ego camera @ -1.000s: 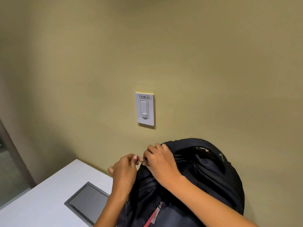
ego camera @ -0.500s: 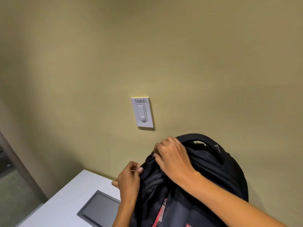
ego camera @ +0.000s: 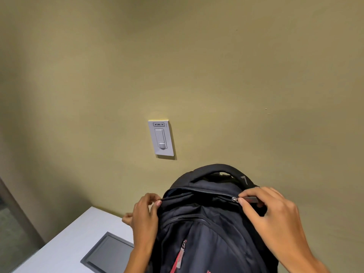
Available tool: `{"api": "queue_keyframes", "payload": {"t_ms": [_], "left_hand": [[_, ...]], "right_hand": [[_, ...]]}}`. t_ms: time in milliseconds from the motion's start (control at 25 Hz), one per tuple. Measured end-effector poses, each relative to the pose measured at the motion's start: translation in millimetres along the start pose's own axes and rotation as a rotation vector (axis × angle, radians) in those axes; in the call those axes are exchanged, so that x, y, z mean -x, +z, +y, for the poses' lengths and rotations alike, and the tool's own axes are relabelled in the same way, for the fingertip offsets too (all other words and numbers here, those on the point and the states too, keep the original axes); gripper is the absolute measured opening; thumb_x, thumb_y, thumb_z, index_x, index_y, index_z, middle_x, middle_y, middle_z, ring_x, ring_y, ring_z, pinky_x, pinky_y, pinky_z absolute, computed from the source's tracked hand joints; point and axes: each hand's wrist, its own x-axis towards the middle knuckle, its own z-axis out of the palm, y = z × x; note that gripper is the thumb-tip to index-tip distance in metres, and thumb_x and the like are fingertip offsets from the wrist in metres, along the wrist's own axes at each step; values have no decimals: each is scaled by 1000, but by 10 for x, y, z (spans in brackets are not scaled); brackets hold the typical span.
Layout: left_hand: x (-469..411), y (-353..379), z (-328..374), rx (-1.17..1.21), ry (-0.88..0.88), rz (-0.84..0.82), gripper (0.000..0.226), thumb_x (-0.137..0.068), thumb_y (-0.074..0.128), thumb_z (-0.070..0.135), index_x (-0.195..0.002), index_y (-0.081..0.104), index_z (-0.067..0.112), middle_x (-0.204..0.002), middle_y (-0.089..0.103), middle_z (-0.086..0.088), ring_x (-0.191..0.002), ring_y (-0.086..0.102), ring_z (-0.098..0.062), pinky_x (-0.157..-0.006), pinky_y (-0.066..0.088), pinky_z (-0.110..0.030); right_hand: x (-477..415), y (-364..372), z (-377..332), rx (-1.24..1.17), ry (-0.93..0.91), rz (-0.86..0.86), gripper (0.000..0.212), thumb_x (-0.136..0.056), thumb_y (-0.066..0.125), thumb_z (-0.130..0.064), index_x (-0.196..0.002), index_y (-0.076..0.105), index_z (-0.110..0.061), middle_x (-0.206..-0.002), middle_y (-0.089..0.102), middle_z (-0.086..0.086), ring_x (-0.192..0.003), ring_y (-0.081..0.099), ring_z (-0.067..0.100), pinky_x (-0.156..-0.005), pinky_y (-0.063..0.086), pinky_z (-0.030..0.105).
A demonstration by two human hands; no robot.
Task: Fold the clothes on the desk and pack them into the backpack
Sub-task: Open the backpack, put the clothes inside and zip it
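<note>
A black backpack (ego camera: 204, 229) with red trim stands upright on the white desk (ego camera: 65, 245) against the wall. My left hand (ego camera: 144, 215) pinches the fabric at the left end of the top zipper line. My right hand (ego camera: 269, 215) pinches the zipper pull (ego camera: 235, 199) at the right side of the bag's top. The zipper track between my hands looks closed. No clothes are in view.
A grey flush panel (ego camera: 109, 253) is set into the desk left of the bag. A white wall switch (ego camera: 161, 138) sits on the olive wall above. A glass partition edge (ego camera: 13, 213) stands at the far left.
My right hand has slid the zipper pull from the left side across the top of the backpack to the right. My left hand stayed pinching the left end.
</note>
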Motion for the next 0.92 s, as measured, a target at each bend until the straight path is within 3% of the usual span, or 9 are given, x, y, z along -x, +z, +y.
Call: {"api": "queue_keyframes", "payload": {"t_ms": [80,160,240,320,520,680,800,920], "left_hand": [[101,17,253,47,158,-40,6,-89,52,40,-83,55,41,-95,61,30,-102,47,12,-82,17,-30],[263,55,540,34,344,-122,15,-85,45,54,-89,55,44,-102,58,32,-106,45,13,-92,13,-23],[426,147,763,-14,484,-183,22,-87,42,59,-100,53,44,-106,54,31,-107,42,12,-95,14,-26],[518,222,904,-16,515,-192,22,-89,44,57,-107,47,44,-107,50,28,-105,41,11,-92,16,-30],[453,120,1028,-56,591,-120,14,-85,63,30,-86,50,36,-85,50,20,-89,48,5,-77,19,-33],[317,-52,943,-138,519,-32,19,-84,68,25,-82,53,36,-84,53,22,-91,49,3,-78,16,-32],[468,-9,985,-58,654,-198,6,-91,61,35,-91,57,38,-95,55,25,-101,47,4,-85,16,-30],[705,136,1214,-81,868,-342,20,-93,50,52,-107,60,42,-105,59,25,-106,48,4,-83,18,-33]], "right_hand": [[-12,7,-47,-18,-21,-17,25,-72,83,-9,-79,68,-28,-76,58,-25,-78,56,-2,-68,38,4],[-22,34,-94,-48,-28,-29,22,-74,81,-11,-80,68,-27,-76,60,-22,-77,58,-1,-69,40,7],[-24,51,-131,-64,-39,-18,20,-75,81,-11,-81,69,-25,-76,62,-18,-76,60,1,-69,42,11],[-21,41,-147,-72,-38,13,18,-75,80,-11,-81,69,-23,-77,64,-16,-74,61,3,-69,43,12],[86,-123,-50,-57,109,110,16,-75,80,-10,-76,70,-22,-73,66,-14,-69,60,1,-66,37,0],[360,-282,136,-49,288,57,19,-76,80,-11,-72,69,-27,-68,64,-17,-73,57,-10,-60,36,0],[449,-379,206,-52,352,30,17,-78,80,-15,-73,69,-28,-72,66,-18,-76,56,-10,-60,37,2],[454,-393,184,-67,350,28,12,-78,78,-18,-75,70,-26,-71,66,-16,-70,55,-8,-59,37,3]]}}
